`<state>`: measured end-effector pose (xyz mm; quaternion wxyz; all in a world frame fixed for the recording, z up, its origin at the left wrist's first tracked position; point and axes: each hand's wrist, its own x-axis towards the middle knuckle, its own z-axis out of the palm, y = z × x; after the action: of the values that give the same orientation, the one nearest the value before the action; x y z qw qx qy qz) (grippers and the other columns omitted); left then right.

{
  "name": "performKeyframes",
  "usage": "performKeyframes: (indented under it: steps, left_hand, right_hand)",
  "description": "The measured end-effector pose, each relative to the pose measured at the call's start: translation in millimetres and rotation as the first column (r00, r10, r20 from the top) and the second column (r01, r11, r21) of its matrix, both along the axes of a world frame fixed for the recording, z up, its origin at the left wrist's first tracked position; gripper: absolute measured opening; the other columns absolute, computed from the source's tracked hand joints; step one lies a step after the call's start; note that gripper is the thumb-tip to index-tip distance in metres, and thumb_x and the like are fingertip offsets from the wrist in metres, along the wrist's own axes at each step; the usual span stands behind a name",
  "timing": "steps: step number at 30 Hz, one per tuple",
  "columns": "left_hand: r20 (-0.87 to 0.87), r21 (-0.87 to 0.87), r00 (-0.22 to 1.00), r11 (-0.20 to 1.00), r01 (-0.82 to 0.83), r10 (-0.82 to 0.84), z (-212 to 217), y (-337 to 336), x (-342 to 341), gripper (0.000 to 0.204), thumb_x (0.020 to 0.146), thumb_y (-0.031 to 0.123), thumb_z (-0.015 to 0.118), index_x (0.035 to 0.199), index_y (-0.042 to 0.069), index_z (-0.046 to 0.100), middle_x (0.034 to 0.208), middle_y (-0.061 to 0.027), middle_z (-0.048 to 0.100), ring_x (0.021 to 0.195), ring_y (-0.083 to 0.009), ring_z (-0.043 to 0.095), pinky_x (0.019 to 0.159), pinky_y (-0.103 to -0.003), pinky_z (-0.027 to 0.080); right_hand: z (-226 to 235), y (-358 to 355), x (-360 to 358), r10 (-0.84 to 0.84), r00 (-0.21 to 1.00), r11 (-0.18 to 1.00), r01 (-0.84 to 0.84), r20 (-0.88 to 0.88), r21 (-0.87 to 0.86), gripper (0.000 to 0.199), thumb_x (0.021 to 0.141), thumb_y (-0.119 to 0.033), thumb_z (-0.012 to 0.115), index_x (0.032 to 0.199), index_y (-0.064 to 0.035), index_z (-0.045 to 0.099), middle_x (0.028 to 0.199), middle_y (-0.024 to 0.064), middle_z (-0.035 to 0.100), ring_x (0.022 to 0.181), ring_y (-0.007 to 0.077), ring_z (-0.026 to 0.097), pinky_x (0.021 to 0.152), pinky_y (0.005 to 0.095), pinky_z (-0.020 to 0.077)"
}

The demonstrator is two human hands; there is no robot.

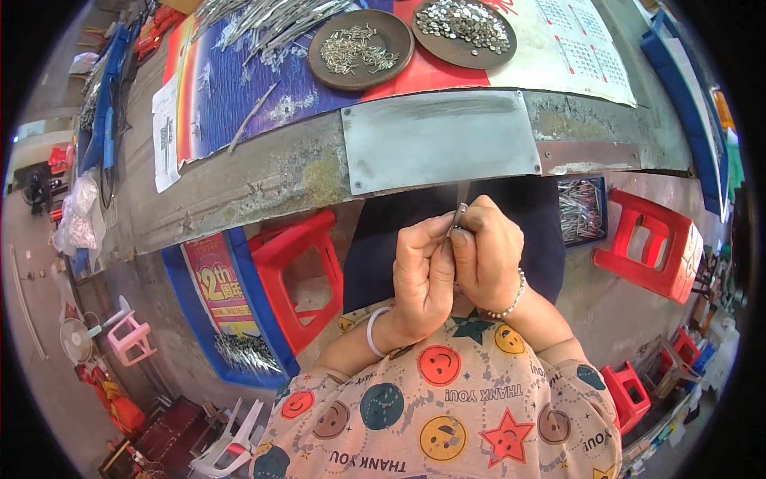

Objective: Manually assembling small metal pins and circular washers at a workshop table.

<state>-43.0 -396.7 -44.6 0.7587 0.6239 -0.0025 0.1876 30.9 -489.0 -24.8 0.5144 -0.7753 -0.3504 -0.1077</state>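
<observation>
Both hands meet in front of my lap, just below the front edge of the workbench [279, 180]. Between the fingertips is a small, narrow silvery metal piece [459, 214]; its exact kind is too small to make out. My left hand [423, 271] is closed, pinching it from the left. From the right, my right hand [495, 247] also pinches it, with thumb and curled fingers. Just beyond the hands, a flat grey metal plate [439, 140] is fixed along the bench edge. The lower end of the metal piece is hidden by fingers.
On the bench sit a brown dish of small pins [325, 73] and a brown dish of round metal bits [504, 57]. Thin metal strips [271, 28] lie heaped behind. Blue trays [171, 275] [604, 209] and red stools [335, 271] [682, 259] flank my lap.
</observation>
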Motion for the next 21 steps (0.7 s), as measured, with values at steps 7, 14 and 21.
performKeyframes:
  steps: [7,14,21]
  left_hand:
    - [-0.093,-0.066,0.995,0.997,-0.046,0.040,-2.8,0.9,4.6,0.026,0.098,0.003,0.042,0.124,0.001,0.038,0.097,-0.0053,0.056,0.073,-0.0055,0.049,0.063,-0.020,0.041]
    - [-0.078,-0.110,0.995,0.992,-0.069,0.060,-4.1,-0.1,3.4,0.025,0.099,0.003,0.042,0.123,0.002,0.036,0.111,-0.0103,0.056,0.089,-0.0090,0.055,0.074,-0.021,0.046]
    - [-0.023,-0.075,0.997,0.994,-0.076,0.075,-9.3,-3.0,6.9,0.026,0.098,0.002,0.041,0.124,0.001,0.036,0.118,-0.0127,0.054,0.105,-0.0132,0.054,0.091,-0.026,0.043]
  right_hand:
    - [9.5,3.1,-0.9,0.044,0.713,0.997,0.018,-0.700,0.081,0.019,0.097,-0.017,0.051,0.087,-0.0011,0.053,0.071,0.0060,0.055,0.054,0.0113,0.051,0.049,0.0259,0.0423]
    - [3.6,-0.7,2.3,0.069,0.920,0.992,-0.021,-0.387,0.126,0.010,0.077,0.006,0.062,0.086,0.0030,0.059,0.075,0.0097,0.059,0.062,0.0176,0.056,0.056,0.0265,0.0459]
    - [-3.5,0.3,2.8,0.016,0.992,1.000,-0.017,-0.122,-0.005,0.013,0.081,0.004,0.059,0.092,0.0008,0.053,0.074,0.0118,0.054,0.061,0.0236,0.052,0.054,0.0306,0.0429]
